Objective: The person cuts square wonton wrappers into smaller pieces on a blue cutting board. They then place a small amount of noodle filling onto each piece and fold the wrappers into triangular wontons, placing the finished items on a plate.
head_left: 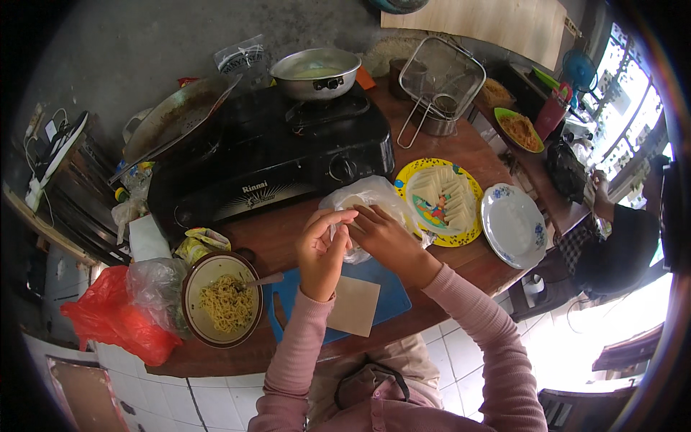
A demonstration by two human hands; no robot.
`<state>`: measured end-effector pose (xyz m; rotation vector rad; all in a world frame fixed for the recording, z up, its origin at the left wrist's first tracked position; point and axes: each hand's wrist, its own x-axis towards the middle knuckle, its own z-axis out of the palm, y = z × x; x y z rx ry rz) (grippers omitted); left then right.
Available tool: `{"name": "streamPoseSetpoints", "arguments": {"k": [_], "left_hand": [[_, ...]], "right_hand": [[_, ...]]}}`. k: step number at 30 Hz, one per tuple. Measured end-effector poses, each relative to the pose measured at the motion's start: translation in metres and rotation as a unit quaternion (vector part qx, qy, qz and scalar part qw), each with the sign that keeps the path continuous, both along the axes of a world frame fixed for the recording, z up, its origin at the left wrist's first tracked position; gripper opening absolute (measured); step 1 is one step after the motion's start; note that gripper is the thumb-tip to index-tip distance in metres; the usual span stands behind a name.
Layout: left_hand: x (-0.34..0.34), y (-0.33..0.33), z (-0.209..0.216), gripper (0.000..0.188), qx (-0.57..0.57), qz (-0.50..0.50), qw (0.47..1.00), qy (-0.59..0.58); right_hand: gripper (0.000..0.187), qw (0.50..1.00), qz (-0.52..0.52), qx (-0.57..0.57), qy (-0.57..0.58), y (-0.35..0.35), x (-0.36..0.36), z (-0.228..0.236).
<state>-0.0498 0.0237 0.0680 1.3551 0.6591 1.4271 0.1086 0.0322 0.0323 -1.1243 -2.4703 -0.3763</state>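
My left hand and my right hand meet at the fingertips above a clear plastic bag with pale contents. The left fingers are stretched and curved, thumb apart, with nothing visible between them. My right fingers are bent together; whatever they grip, if anything, is hidden. Below the hands, one square pale wrapper sheet lies on a blue cutting board. Right of the bag, a yellow patterned plate holds folded white wrappers. Left of the board, a brown-rimmed bowl contains noodles and a spoon.
Behind stands a black gas stove bearing a metal pan and a wok. A white floral plate sits near the right table edge. A red plastic bag lies left. Another person is at the far right.
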Motion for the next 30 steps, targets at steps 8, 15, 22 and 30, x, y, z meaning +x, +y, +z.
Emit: {"name": "streamPoseSetpoints", "arguments": {"k": [8, 15, 22, 30], "left_hand": [[-0.002, -0.001, -0.003, 0.020, 0.028, -0.006, 0.997, 0.068], [0.002, -0.002, -0.004, 0.047, 0.115, -0.028, 0.991, 0.068], [0.013, 0.006, -0.013, 0.068, 0.342, -0.004, 0.869, 0.358], [0.039, 0.023, -0.072, 0.092, 0.297, 0.019, 0.756, 0.584]], "right_hand": [[0.038, 0.961, -0.090, -0.259, -0.029, 0.016, 0.014, -0.003], [0.056, 0.957, -0.086, -0.275, 0.025, 0.010, 0.023, 0.013], [0.034, 0.960, -0.053, -0.157, 0.225, -0.080, 0.046, 0.042], [0.033, 0.940, -0.289, -0.124, 0.134, -0.150, 0.068, -0.002]]}}
